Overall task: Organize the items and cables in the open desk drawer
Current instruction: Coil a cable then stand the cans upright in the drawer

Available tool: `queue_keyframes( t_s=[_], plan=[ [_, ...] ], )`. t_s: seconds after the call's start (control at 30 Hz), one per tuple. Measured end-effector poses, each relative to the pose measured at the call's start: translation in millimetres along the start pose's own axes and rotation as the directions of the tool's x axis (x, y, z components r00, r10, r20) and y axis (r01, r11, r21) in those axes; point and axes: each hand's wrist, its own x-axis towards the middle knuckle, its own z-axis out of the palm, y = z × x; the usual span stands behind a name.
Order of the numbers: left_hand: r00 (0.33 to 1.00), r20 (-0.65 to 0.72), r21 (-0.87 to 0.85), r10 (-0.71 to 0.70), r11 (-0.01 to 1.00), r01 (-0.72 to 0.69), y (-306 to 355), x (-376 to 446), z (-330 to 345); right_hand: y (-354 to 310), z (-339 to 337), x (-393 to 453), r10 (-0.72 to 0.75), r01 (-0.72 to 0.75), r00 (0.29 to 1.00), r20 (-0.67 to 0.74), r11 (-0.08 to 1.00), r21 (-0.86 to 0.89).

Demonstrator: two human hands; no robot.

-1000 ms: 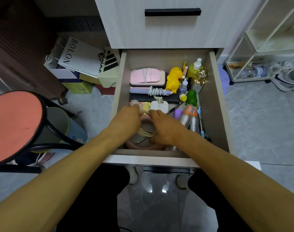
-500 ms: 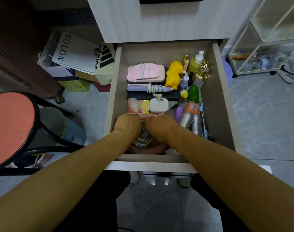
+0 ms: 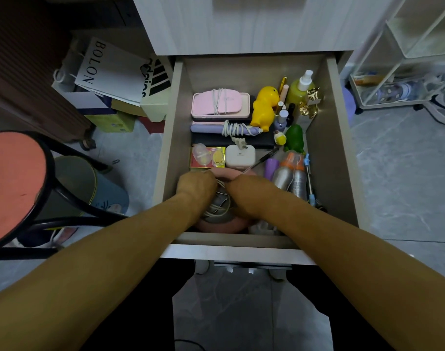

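Pale wood drawer (image 3: 340, 148) stands open, a pink round dish (image 3: 221, 225) at its front. Over the dish, the left hand (image 3: 195, 186) and right hand (image 3: 251, 193) curl their fingers around a coiled white cable (image 3: 217, 207), knuckles nearly touching.

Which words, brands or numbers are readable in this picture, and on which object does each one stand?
"BOLON": white paper bag on the floor left of the drawer.
"adidas", partly cut off, with three-stripe logo: pale box beside that bag.
Print on the silver bottles and the white case: too small to read.
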Motion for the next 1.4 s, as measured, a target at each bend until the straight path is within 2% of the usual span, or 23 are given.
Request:
queue_keyframes(
  t_s=[0.13,0.33,0.5,0.63,0.83,0.93,1.0,1.13,1.2,1.4],
  plan=[
    [1.0,0.009,0.007,0.005,1.0,-0.006,-1.5,-0.3,-1.1,-8.4,-12.7,-13.2,-0.035,0.038,0.999,0.02,0.983,-0.179],
    [0.998,0.053,-0.021,0.037,0.999,-0.036,-0.8,-1.6,-3.5,-13.1,-21.8,-16.0,-0.178,0.207,0.977,0.115,0.915,-0.346],
    [0.996,0.085,-0.054,0.029,0.998,-0.025,-0.5,-3.8,-3.4,-11.7,-19.1,-12.9,-0.164,0.191,0.979,0.117,0.94,-0.282],
    [0.992,0.111,-0.039,0.066,0.997,-0.062,3.1,-6.7,-7.5,-8.5,-12.4,-16.3,-0.178,0.184,0.982,0.061,0.976,-0.113],
    [0.948,0.214,0.082,0.236,0.963,-0.258,1.1,-7.9,-14.1,-9.1,-7.0,-14.4,-0.144,0.177,0.971,0.19,0.97,-0.169],
    [0.938,0.188,0.11,0.291,0.943,-0.315,-4.5,-16.0,-13.2,-4.6,-2.4,-11.9,-0.167,0.215,0.965,0.202,0.946,-0.243],
    [0.948,0.133,0.069,0.289,0.952,-0.3,-9.2,-22.7,-5.5,-1.7,1.4,-10.7,-0.166,0.21,0.966,0.198,0.951,-0.228],
    [0.94,0.259,-0.224,0.223,0.96,-0.166,-11.8,-21.2,0.7,-0.7,-1.0,-8.9,-0.162,0.178,0.979,0.122,0.975,-0.136],
    [0.944,0.258,-0.222,0.205,0.964,-0.149,-10.2,-16.7,-1.1,-1.2,-4.2,-9.8,-0.15,0.163,0.983,0.101,0.977,-0.136],
    [0.973,0.157,-0.071,0.169,0.985,-0.16,-5.7,-13.6,-7.8,3.6,-2.9,-18.7,-0.176,0.196,0.979,0.103,0.95,-0.243]
  ],
)
